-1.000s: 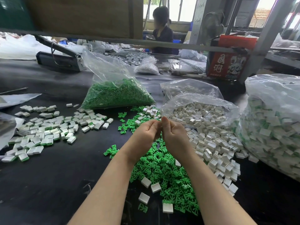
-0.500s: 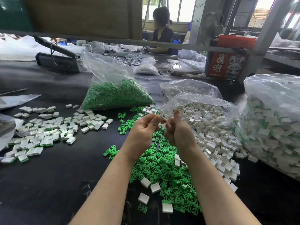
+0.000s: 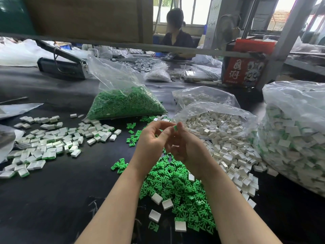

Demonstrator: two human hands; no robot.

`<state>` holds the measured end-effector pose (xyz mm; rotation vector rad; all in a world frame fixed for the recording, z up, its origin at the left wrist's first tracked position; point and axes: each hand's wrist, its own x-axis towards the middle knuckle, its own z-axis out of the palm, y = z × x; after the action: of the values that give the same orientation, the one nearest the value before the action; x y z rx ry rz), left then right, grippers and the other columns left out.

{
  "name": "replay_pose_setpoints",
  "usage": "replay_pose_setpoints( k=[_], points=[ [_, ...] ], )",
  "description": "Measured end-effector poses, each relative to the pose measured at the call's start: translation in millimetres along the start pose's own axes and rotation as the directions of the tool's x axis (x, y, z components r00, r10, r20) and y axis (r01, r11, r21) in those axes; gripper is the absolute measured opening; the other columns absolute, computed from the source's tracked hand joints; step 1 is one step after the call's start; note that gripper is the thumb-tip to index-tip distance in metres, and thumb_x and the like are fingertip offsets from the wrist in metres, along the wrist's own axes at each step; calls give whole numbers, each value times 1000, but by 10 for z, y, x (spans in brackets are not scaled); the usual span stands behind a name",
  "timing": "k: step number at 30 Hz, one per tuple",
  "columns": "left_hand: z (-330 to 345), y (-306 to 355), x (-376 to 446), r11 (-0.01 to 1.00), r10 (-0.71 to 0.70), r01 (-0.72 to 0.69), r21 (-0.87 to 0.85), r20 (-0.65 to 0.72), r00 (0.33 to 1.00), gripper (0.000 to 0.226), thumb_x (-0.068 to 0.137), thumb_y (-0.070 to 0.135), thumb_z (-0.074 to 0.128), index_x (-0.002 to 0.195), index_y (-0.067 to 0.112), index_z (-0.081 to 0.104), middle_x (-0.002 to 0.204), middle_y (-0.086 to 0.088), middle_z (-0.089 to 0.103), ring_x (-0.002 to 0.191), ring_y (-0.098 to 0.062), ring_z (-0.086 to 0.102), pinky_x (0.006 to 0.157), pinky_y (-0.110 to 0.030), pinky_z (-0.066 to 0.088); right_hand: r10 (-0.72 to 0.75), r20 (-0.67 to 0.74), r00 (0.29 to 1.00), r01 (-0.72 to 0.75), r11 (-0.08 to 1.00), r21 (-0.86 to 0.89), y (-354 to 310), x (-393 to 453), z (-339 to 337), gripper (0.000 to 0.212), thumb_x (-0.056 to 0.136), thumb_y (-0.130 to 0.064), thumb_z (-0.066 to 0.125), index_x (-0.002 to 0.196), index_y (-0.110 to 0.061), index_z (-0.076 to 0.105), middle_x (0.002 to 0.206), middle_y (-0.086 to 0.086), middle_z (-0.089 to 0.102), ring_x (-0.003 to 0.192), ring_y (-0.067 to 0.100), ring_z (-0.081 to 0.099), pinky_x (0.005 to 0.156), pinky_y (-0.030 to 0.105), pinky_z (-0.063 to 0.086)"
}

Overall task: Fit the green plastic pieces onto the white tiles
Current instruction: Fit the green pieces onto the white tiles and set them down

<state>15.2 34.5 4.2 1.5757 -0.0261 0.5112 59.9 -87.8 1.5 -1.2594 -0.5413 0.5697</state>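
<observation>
A black table [image 3: 52,199] fills a workshop; behind the green pieces [image 3: 177,187], the right hand [image 3: 190,148] pinches a green-edged tile [image 3: 175,128]. The left hand [image 3: 151,140] curls, its hold hidden.

The right hand [image 3: 186,147] covers most of the green piece [image 3: 175,127] it pinches; whether a tile sits under it cannot be told. The hands and forearms hide part of the green pile [image 3: 175,184]. The big bag [image 3: 295,131] at the table's [image 3: 52,199] right edge is cut off by the frame. The far person's [image 3: 175,36] face is blurred.
</observation>
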Motion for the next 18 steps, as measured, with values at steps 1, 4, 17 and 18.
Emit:
replay_pose_setpoints(
  k=[1, 4, 17, 18],
  points=[
    [-5, 5, -1, 1000, -1, 1, 8, -2, 1000, 8, 93, 16, 62, 94, 17, 70, 85, -1, 71, 74, -17, 63, 68, -31, 55, -8, -5, 1000, 8, 1000, -18, -3, -2, 3, 70, 92, -56, 41, 127, 3, 53, 67, 5, 58, 53, 11, 51, 44, 18, 35],
    [-4, 16, -5, 1000, -14, 15, 23, -43, 999, 12, 82, 26, 64, 89, 20, 71, 82, -2, 71, 75, -14, 64, 68, -27, 54, -26, -14, 1000, 26, 999, -44, 6, -11, 9, 69, 92, -55, 43, 126, 4, 54, 70, 5, 60, 56, 13, 49, 44, 18, 35],
    [-15, -5, 4, 998, -44, 42, -42, -57, 997, 8, 81, 15, 61, 84, 14, 69, 56, 5, 65, 50, -3, 57, 51, -13, 45, -41, -45, 998, 35, 989, -141, -2, -23, 6, 62, 93, -52, 47, 104, 9, 56, 71, 12, 60, 57, 19, 42, 52, 28, 28],
    [-12, 2, 0, 999, -37, 35, -38, -60, 998, 9, 84, 10, 61, 83, 14, 68, 55, 5, 65, 48, -2, 55, 49, -12, 43, -44, -52, 998, 36, 989, -146, -6, -23, 7, 65, 93, -51, 47, 107, 12, 55, 71, 12, 60, 57, 18, 43, 51, 27, 28]
  ],
)
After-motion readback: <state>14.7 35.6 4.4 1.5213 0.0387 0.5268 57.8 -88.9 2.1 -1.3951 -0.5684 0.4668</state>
